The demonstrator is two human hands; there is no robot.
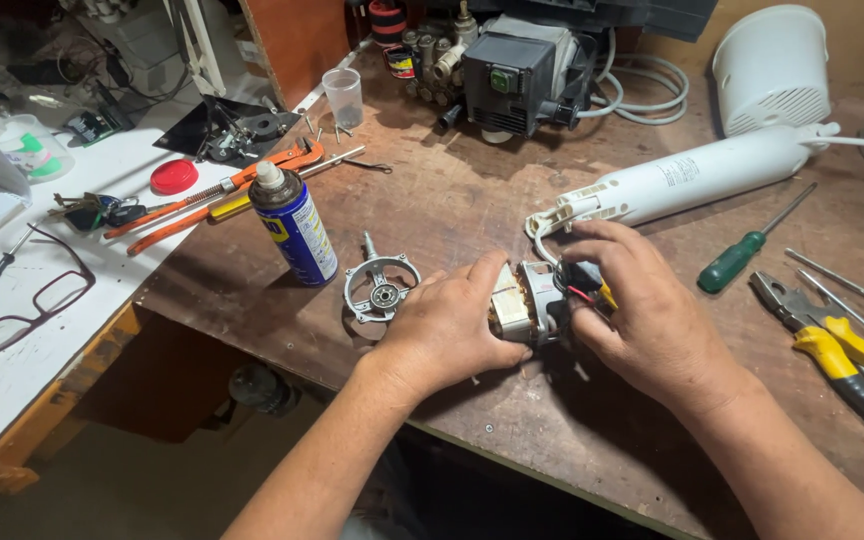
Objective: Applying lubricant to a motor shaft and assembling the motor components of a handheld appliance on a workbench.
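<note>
both hands grasp a small motor lying on the bench: left hand wraps its near end, right hand pinches its wires. a spray can stands near.

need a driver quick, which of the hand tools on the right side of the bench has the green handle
The screwdriver just beyond the right hand; the pliers nearer the bench edge have yellow and black grips.

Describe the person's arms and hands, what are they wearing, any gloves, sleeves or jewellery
Both the left hand and the right hand are bare: no gloves, and no rings or watch visible. The forearms are uncovered as far as the picture's edge, so no sleeves show.
</note>
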